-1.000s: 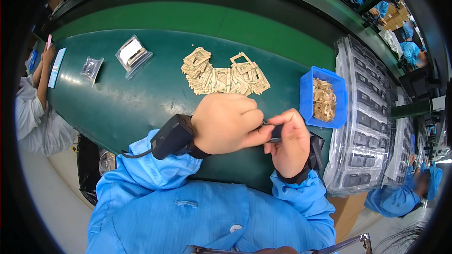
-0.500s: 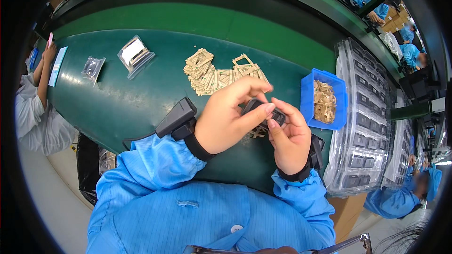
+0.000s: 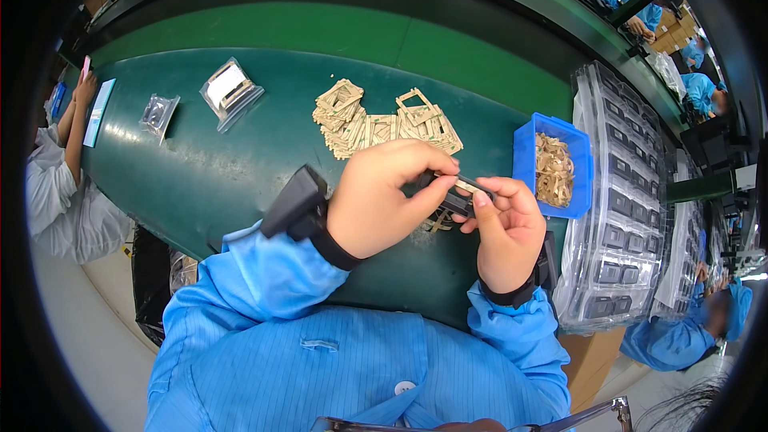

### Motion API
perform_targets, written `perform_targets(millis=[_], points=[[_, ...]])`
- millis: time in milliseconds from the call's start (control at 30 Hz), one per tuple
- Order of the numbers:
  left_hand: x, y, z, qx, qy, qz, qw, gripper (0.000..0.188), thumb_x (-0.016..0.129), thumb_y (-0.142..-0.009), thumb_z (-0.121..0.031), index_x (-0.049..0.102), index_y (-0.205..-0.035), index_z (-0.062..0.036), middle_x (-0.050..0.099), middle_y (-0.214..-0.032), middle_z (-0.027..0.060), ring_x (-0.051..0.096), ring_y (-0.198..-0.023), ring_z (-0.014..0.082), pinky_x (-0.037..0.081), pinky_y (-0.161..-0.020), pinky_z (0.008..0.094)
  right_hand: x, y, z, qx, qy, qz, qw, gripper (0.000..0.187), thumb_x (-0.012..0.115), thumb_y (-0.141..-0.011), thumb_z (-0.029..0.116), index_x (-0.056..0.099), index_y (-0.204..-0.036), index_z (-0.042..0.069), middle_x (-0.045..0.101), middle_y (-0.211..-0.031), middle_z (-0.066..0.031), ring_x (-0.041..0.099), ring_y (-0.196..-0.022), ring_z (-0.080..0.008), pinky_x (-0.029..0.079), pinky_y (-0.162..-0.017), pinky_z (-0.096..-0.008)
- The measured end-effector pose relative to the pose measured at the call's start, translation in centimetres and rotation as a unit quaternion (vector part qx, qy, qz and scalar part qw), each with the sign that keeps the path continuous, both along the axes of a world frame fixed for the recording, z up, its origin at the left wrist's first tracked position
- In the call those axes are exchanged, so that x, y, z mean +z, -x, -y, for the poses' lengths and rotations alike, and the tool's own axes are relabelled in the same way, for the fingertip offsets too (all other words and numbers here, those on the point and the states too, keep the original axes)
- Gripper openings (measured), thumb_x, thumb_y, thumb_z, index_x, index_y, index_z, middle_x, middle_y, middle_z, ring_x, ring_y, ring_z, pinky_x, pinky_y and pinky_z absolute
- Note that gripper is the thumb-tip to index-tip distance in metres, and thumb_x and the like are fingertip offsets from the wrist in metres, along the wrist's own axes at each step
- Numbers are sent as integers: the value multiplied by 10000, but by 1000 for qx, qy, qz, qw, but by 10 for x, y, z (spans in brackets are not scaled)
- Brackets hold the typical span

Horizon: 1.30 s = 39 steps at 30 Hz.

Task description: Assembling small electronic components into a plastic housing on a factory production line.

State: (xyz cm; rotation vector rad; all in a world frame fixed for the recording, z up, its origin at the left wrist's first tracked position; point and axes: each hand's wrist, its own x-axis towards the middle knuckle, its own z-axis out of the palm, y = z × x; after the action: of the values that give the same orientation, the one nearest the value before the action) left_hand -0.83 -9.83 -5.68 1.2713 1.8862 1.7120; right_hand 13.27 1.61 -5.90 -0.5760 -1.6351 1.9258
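Note:
Both my hands meet over the near side of the green table around a small dark plastic case part (image 3: pixel 458 203). A narrow tan strip (image 3: pixel 467 186) shows along its top edge. My left hand (image 3: pixel 380 198) pinches the part between thumb and forefinger from the left. From the right, my right hand (image 3: pixel 509 232) grips the other end, thumb on top by the strip. Much of the part is hidden behind my fingers. Just beyond my hands lies a heap of thin tan rectangular frames (image 3: pixel 376 130). A few tan pieces (image 3: pixel 438 222) show below the part, partly covered.
To the right stands a blue bin (image 3: pixel 524 148) with curled tan scraps (image 3: pixel 554 172). Beside it are stacked clear trays (image 3: pixel 616 228) of dark parts. Bagged items (image 3: pixel 232 94) and a smaller bag (image 3: pixel 160 115) lie at left. Another person's arm (image 3: pixel 74 124) rests at the far left edge.
The dark part has been tilted and shifted slightly right, and the tan strip now shows along it. My right hand has moved a little right.

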Motion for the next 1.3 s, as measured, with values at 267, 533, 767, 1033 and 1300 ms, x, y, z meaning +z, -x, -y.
perform_targets(millis=[267, 533, 767, 1033, 1300], points=[[6, 13, -1, 36, -80, -348, 934, 247, 800, -684, -37, 678, -899, -36, 658, -1184, 131, 650, -999, 326, 531, -818, 400, -3, -2, 3, 75, -11, -48, 996, 381, 597, -882, -155, 533, -1246, -64, 649, -1144, -142, 663, -1050, -175, 560, -880, -267], [5, 9, -1, -12, -94, -323, 942, 222, 789, -675, -32, 675, -866, -25, 653, -1217, 139, 645, -1036, 325, 524, -851, 410, -12, -2, 3, 43, -155, -66, 985, 392, 627, -829, -178, 603, -1200, -53, 630, -1196, -171, 671, -1063, -231, 580, -889, -302], [2, 6, 0, -8, -104, -281, 954, 202, 765, -653, 0, 651, -817, -28, 664, -1198, 136, 652, -1002, 321, 533, -818, 390, -8, 2, 4, -4, -386, -38, 922, 349, 667, -782, -171, 639, -1114, -64, 659, -1135, -219, 702, -989, -250, 608, -818, -308], [16, 21, 4, 141, -93, -270, 948, 145, 713, -679, 17, 652, -806, -17, 675, -1172, 158, 652, -996, 323, 522, -841, 394, -11, -6, 2, 17, -160, -64, 985, 364, 614, -811, -182, 590, -1155, -62, 609, -1180, -195, 653, -1083, -225, 573, -868, -283], [8, 17, 8, 25, -30, -161, 986, 121, 700, -712, 28, 652, -816, -10, 705, -1020, 128, 674, -843, 218, 542, -710, 302, 2, -8, -14, -32, 39, -95, 994, 297, 536, -898, -82, 527, -1194, -56, 651, -1078, -190, 695, -900, -244, 581, -799, -311]])
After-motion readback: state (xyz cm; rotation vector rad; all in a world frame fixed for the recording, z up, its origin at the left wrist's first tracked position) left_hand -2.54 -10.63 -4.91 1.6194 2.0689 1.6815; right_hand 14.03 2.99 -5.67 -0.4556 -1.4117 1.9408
